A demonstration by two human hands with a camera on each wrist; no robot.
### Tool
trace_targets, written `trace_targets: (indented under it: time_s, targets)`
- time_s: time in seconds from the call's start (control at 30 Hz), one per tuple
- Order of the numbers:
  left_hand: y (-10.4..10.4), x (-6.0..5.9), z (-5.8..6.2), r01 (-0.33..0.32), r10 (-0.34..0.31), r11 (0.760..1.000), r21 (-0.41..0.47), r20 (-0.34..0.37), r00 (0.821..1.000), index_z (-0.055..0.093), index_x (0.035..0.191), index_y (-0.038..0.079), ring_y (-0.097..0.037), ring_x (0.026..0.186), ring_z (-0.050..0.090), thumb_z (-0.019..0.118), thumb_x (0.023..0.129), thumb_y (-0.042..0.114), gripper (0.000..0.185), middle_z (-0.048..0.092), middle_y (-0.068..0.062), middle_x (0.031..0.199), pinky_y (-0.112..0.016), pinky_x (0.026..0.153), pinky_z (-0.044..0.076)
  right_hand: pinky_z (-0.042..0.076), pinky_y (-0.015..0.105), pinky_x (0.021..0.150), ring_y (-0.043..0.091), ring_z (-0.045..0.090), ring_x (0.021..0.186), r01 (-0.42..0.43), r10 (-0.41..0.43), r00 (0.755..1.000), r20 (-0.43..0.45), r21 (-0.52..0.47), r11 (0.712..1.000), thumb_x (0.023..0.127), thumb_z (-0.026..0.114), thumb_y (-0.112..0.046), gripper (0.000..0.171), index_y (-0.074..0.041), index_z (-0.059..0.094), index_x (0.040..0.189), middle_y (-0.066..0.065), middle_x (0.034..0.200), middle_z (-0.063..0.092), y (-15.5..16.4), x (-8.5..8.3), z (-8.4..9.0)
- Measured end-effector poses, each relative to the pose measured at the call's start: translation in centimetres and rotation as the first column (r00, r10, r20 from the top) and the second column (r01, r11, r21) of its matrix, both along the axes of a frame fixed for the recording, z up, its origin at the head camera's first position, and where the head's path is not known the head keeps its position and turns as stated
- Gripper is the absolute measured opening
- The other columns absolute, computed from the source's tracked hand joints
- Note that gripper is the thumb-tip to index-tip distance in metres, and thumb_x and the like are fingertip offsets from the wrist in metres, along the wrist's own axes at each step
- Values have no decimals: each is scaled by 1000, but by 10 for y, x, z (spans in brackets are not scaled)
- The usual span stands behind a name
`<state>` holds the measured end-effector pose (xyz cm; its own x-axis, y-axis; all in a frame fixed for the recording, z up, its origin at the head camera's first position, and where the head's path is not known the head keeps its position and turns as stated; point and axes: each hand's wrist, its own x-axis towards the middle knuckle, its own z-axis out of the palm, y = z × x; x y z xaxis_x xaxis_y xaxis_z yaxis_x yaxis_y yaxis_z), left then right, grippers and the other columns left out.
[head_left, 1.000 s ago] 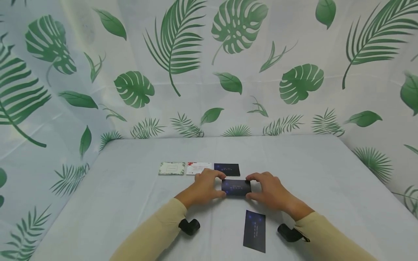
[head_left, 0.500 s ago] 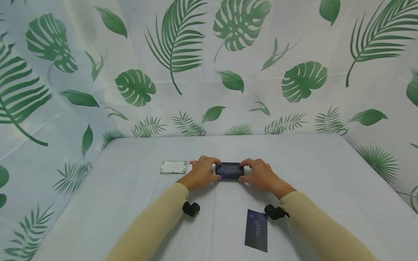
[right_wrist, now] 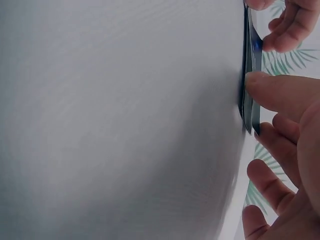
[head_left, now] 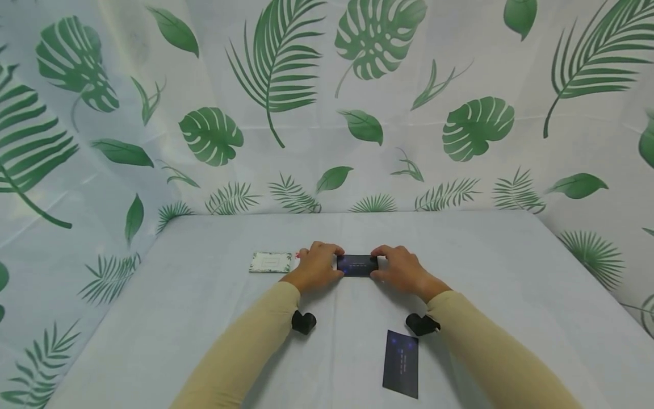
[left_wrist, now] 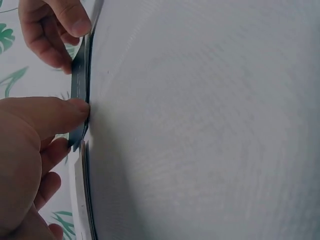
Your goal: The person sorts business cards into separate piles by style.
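Both my hands hold one dark card (head_left: 357, 265) by its short ends, low over the middle of the desk (head_left: 511, 295). My left hand (head_left: 317, 266) pinches its left end, thumb on the near edge and fingers (left_wrist: 65, 116) curled over the far one; my right hand (head_left: 398, 268) pinches the right end likewise. From the wrist views the card sits just above another card on the desk. Left of my left hand lies a pale card (head_left: 270, 262). Toward the near edge lies a second dark card (head_left: 401, 363).
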<state>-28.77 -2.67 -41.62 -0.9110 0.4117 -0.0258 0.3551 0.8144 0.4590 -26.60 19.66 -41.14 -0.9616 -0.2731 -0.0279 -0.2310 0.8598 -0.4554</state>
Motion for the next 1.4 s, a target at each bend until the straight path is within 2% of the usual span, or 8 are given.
trace_targets:
  time_s: [0.27,0.5,0.67,0.97,1.17,1.4]
  targets:
    - [3,-1,3,-15,16,998,-63,17,1000,59,137,15,-26,131,40,76,91,26,51,59,-2,133,-49,98,27,34,62,104,46,45,128,23,-24,998,55,18,1000,90,74,-22,58,-3,53,141,26,137,54,0,-6,-1]
    - [3,0,8,-18,23,996,-93,50,998,59,138,15,-27,133,39,74,92,27,50,59,-4,133,-50,99,27,31,62,104,44,43,129,7,-10,997,80,31,999,91,74,-25,54,-8,56,140,20,136,55,2,-9,-1]
    - [3,0,11,-18,23,996,-83,62,998,58,139,14,-27,133,39,75,91,27,52,58,-4,135,-50,99,26,31,62,103,43,44,128,5,-8,996,86,34,999,91,74,-25,53,-9,57,139,20,137,55,0,-8,0]
    - [3,-1,8,-11,12,998,-59,17,1000,57,139,14,-27,132,40,75,89,26,55,58,-3,136,-50,96,27,32,61,106,45,43,132,-1,2,998,69,-13,1000,91,74,-24,58,-5,54,141,25,140,52,1,-7,2]
    - [8,10,12,23,-23,1000,-8,43,999,57,140,17,-26,132,38,77,88,31,57,56,-5,137,-50,97,26,36,58,104,45,47,129,-30,34,998,48,-81,996,89,76,-24,61,-1,52,141,26,138,53,7,3,7]
    - [11,34,16,127,-130,991,37,82,988,58,141,19,-21,134,38,78,88,31,58,56,2,138,-48,98,28,37,60,102,44,47,129,-70,80,994,68,-134,989,91,74,-26,61,-3,51,143,24,138,53,22,36,19]
